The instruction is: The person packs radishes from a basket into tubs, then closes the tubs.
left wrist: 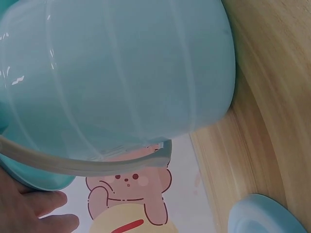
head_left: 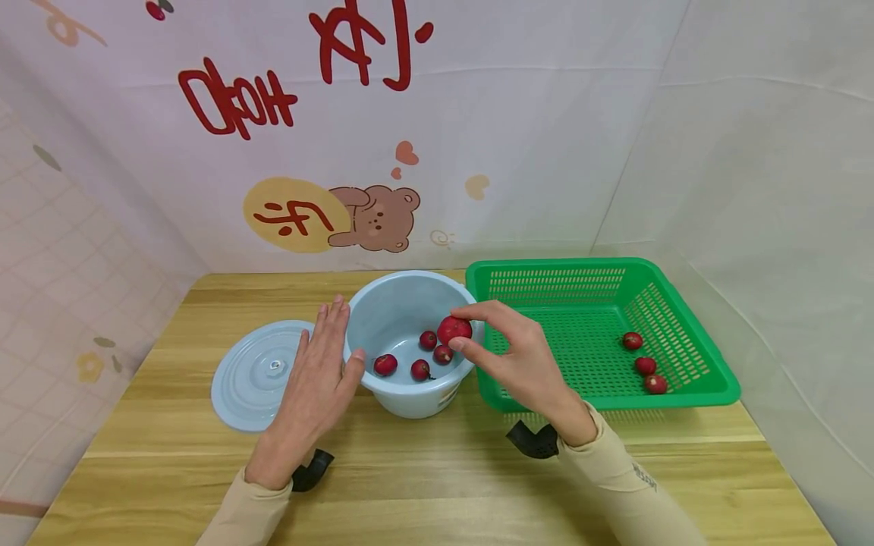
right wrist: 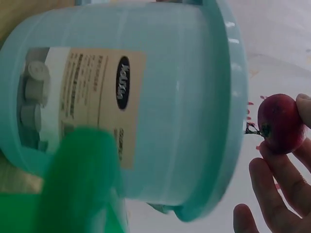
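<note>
Red and round, a radish point(head_left: 454, 331) sits pinched between the thumb and fingers of the right hand point(head_left: 522, 360), held above the right side of the pale blue bucket's point(head_left: 410, 400) mouth. Four loose radishes point(head_left: 385, 365) lie on the bucket's floor; three others point(head_left: 645, 365) rest toward the right side of the green basket point(head_left: 560, 264). At the bucket's left rim the left hand point(head_left: 314, 390) has its fingers extended, thumb apart, gripping nothing — whether it presses the rim I cannot tell. Beside it, the blue lid point(head_left: 249, 383) lies on the wooden table point(head_left: 423, 485). The step in hand seems to be transferring a radish into the bucket — lowering it inside the rim, then loosening the pinch gently, would suit that.
</note>
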`<state>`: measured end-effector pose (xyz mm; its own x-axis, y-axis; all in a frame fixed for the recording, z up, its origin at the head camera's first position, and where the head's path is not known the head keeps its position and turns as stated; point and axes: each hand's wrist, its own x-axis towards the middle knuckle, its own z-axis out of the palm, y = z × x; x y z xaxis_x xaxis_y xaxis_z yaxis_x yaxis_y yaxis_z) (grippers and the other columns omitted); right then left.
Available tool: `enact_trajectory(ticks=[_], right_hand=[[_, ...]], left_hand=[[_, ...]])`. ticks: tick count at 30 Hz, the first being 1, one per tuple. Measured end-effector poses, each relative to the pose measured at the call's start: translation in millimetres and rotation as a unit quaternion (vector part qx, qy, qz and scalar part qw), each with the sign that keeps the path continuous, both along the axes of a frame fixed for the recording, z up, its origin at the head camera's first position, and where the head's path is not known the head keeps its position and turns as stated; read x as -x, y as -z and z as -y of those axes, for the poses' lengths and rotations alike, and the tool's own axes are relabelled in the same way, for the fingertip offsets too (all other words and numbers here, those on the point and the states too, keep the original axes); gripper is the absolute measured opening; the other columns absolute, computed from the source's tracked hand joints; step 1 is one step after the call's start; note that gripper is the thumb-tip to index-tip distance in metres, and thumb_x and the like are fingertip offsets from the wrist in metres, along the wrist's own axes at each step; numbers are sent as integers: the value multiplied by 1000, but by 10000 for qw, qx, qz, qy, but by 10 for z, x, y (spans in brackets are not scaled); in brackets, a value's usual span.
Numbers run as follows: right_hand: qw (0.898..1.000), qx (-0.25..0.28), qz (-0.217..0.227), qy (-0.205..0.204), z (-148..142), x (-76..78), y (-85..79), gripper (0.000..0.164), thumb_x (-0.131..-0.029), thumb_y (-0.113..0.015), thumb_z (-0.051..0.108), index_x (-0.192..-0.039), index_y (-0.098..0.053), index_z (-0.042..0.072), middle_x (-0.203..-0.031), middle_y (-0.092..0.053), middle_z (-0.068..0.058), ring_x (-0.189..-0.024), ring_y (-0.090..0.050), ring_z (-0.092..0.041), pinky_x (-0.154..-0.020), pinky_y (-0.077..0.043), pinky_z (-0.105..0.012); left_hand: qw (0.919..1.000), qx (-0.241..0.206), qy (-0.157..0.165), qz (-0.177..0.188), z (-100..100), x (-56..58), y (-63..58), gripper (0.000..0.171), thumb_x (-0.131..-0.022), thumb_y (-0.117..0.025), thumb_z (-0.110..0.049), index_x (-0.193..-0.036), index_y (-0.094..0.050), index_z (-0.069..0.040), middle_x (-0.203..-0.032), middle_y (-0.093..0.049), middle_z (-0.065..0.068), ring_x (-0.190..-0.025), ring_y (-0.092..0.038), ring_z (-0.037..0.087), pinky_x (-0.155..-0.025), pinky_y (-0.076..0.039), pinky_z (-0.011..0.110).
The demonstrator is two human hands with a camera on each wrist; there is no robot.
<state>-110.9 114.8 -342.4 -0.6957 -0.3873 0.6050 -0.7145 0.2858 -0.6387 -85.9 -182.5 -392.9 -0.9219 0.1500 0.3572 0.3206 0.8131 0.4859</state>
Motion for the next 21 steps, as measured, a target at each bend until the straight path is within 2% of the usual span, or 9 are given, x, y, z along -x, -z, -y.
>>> enact_trajectory(ticks=[8,14,21], right_hand=[[9997,-176,-101,159,205,13,101,39,-86,-85,11,-123,-74,13,-118,-73,2,-110,-66,-15,-93,-57,-41],[9967,-617,-348,394,309,20,140,36,-88,-85,22,-121,-75,13,-117,-72,1,-110,-66,-17,-93,-55,-39],[9911,-1031,-651,530,382,26,193,35,-86,-85,26,-118,-76,11,-112,-73,0,-106,-66,-17,-91,-52,-40]], left_hand=[[10000,-54,38,9,-3,-1,1,68,-107,-44,-32,-164,-24,-1,-171,-21,12,-158,-14,35,-121,-14,68],[10000,-42,35,39,-3,-1,-5,68,-108,-42,-35,-164,-23,-1,-171,-20,11,-158,-14,36,-120,-15,69],[9999,-37,10,113,-5,-6,-6,69,-109,-41,-38,-164,-22,-2,-172,-19,11,-159,-12,34,-120,-15,69]])
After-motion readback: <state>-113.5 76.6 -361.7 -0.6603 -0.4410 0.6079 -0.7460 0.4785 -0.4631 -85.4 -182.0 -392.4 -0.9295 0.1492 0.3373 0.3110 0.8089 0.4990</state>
